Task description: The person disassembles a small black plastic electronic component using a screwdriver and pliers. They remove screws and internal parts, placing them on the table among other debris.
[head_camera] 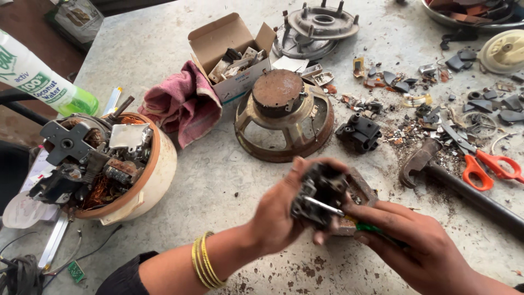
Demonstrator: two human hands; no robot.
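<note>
While my left hand [278, 216] wraps around a small dark metal assembly [322, 194], fingers closed on it from the left and holding it just above the table [218, 169], my right hand [420, 246] is closed around a green-handled screwdriver [371, 226]. Its thin shaft runs leftward and a little up from my right fist, and the tip sits on the face of the assembly, so the tool's long axis points straight from the right hand into the part. The two hands nearly touch; the left is the one bearing the part, the right only meets it through the tool.

Just behind the assembly lies a rusty speaker frame [284, 117], magnet upward. Right of it sits a black plastic block [359, 133], and further right a hammer [436, 169] with orange-handled scissors [486, 164] among scattered broken bits. To the left stands a round bowl [155, 175] heaped with motor parts and copper windings, with a pink cloth [183, 101] and an open cardboard box [229, 49] behind it. Nothing stands between my hands and the part; the hammer head is the nearest thing to my right wrist.
</note>
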